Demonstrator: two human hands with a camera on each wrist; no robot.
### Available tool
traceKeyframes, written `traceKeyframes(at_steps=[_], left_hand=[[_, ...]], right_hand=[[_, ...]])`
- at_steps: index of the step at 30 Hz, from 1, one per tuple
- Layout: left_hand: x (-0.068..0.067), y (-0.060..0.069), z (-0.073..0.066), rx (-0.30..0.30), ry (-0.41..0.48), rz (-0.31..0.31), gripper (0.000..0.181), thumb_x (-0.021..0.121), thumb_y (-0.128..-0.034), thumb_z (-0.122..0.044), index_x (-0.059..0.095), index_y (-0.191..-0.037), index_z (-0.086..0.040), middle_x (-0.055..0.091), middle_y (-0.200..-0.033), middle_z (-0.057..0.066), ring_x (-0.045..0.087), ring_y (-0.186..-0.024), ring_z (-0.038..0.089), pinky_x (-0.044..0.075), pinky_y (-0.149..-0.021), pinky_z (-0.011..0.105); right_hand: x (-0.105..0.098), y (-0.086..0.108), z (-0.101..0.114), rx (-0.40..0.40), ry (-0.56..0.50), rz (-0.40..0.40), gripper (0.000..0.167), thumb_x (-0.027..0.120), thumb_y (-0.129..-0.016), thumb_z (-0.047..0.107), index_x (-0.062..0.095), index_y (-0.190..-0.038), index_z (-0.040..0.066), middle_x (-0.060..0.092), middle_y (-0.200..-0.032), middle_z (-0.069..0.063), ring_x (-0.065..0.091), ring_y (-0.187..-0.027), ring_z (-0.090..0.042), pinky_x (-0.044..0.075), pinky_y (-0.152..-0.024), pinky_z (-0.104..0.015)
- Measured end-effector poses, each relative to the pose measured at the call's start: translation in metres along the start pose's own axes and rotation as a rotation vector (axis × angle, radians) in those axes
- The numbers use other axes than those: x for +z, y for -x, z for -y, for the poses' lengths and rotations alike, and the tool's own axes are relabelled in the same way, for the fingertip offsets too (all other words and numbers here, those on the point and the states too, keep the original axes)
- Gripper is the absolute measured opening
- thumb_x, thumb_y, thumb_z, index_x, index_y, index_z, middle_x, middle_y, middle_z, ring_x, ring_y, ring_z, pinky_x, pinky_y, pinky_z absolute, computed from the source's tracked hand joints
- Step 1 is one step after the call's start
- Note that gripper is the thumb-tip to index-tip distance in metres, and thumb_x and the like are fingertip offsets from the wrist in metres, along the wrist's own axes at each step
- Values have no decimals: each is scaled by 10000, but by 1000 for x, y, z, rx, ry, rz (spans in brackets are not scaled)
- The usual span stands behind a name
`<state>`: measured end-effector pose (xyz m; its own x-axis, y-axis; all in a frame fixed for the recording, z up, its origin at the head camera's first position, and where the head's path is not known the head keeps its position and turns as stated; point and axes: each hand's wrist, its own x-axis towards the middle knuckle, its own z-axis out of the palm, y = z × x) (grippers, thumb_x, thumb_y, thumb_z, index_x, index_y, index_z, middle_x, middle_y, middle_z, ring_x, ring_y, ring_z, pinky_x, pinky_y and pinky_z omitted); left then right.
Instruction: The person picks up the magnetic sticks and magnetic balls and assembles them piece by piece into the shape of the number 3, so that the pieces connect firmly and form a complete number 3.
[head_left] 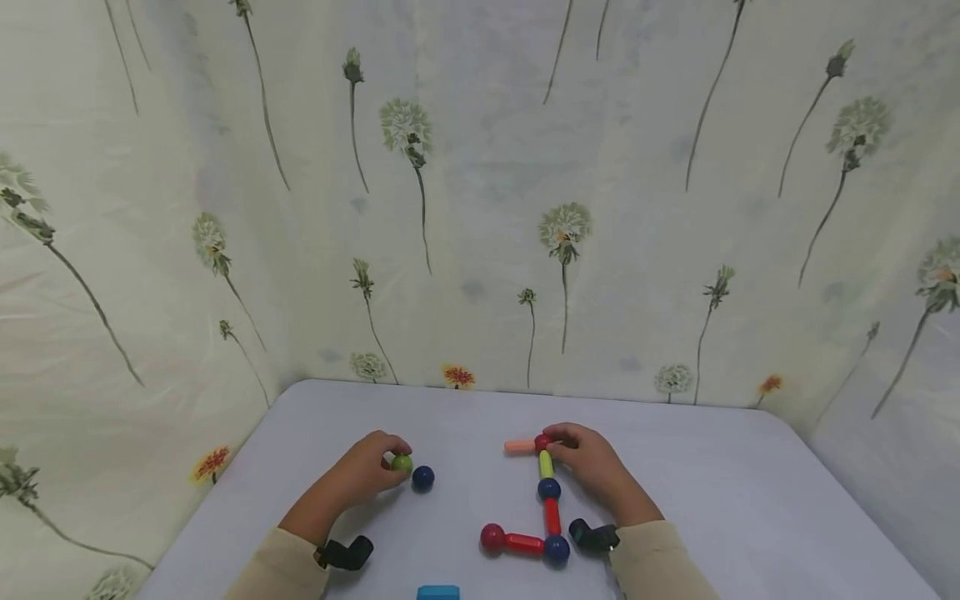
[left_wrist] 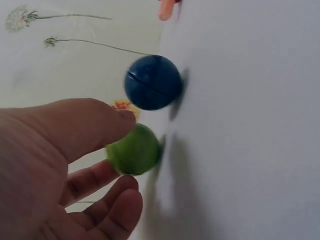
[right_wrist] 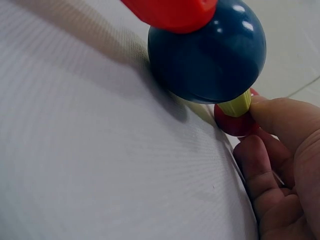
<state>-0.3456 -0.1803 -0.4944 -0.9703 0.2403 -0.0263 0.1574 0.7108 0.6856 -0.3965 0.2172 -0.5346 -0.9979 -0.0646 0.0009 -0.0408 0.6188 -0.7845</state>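
Observation:
The left hand (head_left: 365,471) holds a green ball (head_left: 402,462) between thumb and fingers, just left of a loose dark blue ball (head_left: 423,478). In the left wrist view the thumb lies against the green ball (left_wrist: 135,150), with the blue ball (left_wrist: 153,82) beside it. The right hand (head_left: 592,462) grips the red ball (head_left: 543,442) at the far end of a joined chain. From that ball an orange stick (head_left: 519,447) points left and a yellow-green stick (head_left: 546,465) runs down to a blue ball (head_left: 549,489). The right wrist view shows fingers round the red ball (right_wrist: 234,122).
The chain continues through a red stick (head_left: 552,517), a blue ball (head_left: 557,550) and another red stick (head_left: 524,544) to a red ball (head_left: 492,537). A light blue piece (head_left: 438,592) lies at the bottom edge. Flowered cloth (head_left: 480,208) hangs behind the white table (head_left: 450,417).

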Motion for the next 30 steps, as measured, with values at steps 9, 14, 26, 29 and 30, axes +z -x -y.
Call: traceKeyframes(at_steps=[9, 14, 26, 29, 30], left_hand=[[4, -4, 5, -7, -40, -34, 322, 806, -903, -97, 713, -1209, -139, 661, -1144, 24, 637, -1018, 190, 564, -902, 439], [6, -5, 7, -29, -43, -36, 304, 807, -907, -112, 721, -1195, -162, 675, -1147, 9, 642, -1039, 187, 565, -907, 442], [13, -15, 3, -40, -75, -49, 284, 811, -902, -111, 733, -1174, -143, 678, -1095, 11, 641, -1010, 182, 565, -898, 431], [14, -18, 1, -47, -73, -53, 275, 806, -906, -112, 737, -1169, -148, 678, -1092, 9, 641, -1006, 179, 564, -899, 427], [15, -20, -1, -48, -73, -53, 272, 803, -909, -116, 738, -1170, -151, 680, -1094, 8, 640, -1007, 177, 563, -903, 426]], right_hand=[[0, 0, 5, 17, -12, 8, 306, 723, -996, 268, 699, -1300, 280, 689, -1316, 0, 583, -1320, -293, 472, -1101, -572], [0, 0, 5, 11, -23, 5, 290, 721, -997, 255, 706, -1287, 274, 698, -1299, 11, 595, -1310, -275, 477, -1101, -553], [0, 2, 1, 33, -28, 20, 288, 729, -991, 268, 703, -1278, 281, 701, -1283, 22, 602, -1277, -267, 491, -1086, -543], [-1, 1, 2, 21, -28, 21, 286, 729, -989, 271, 708, -1274, 281, 702, -1271, 20, 604, -1254, -265, 488, -1080, -545], [-1, 1, 2, 15, -26, 19, 286, 727, -991, 273, 708, -1276, 280, 702, -1269, 19, 604, -1250, -262, 487, -1079, -550]])
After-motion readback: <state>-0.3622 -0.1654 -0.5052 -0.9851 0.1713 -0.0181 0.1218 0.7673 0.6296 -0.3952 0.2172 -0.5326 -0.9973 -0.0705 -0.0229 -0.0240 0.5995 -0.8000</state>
